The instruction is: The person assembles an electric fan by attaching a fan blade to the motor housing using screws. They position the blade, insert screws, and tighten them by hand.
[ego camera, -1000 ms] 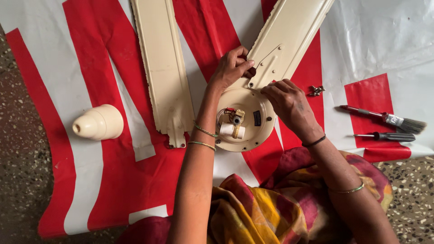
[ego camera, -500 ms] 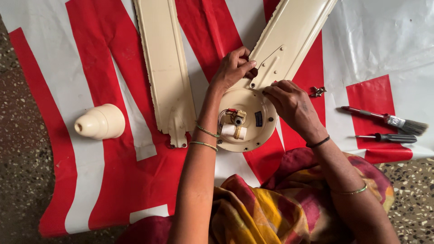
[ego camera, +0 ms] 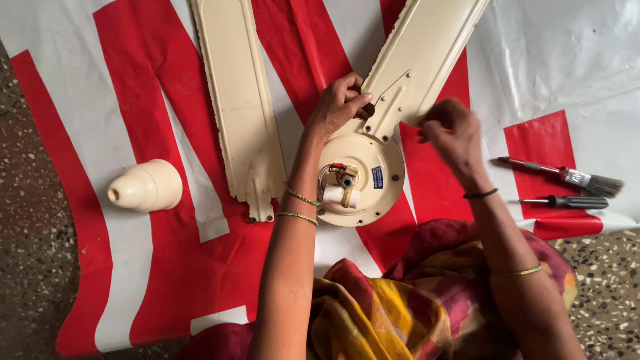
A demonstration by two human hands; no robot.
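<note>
Head view: cream fan motor hub point(ego camera: 363, 179) lies at near-middle of red-and-white sheet point(ego camera: 167, 267), one fan blade point(ego camera: 417, 63) bolted on, running toward sheet's far edge
Left hand point(ego camera: 339, 107) pinches blade root at hub, fingers closed on it
Right hand point(ego camera: 452, 133) blurred, lifted beside blade; cannot tell grip or contents
Hub likely heavy, rigid; blade thin sheet metal, springy, edges sharp-ish — hold at root bracket
Loose blade point(ego camera: 240, 107) left, cone cover point(ego camera: 145, 185) toward left edge, paintbrush point(ego camera: 567, 175) and screwdriver point(ego camera: 567, 201) near right edge; open room between

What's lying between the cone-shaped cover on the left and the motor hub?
In the head view, a detached cream fan blade lies between the cone cover and the motor hub, its bracket end nearest the hub. The left hand's forearm also crosses there.
</note>
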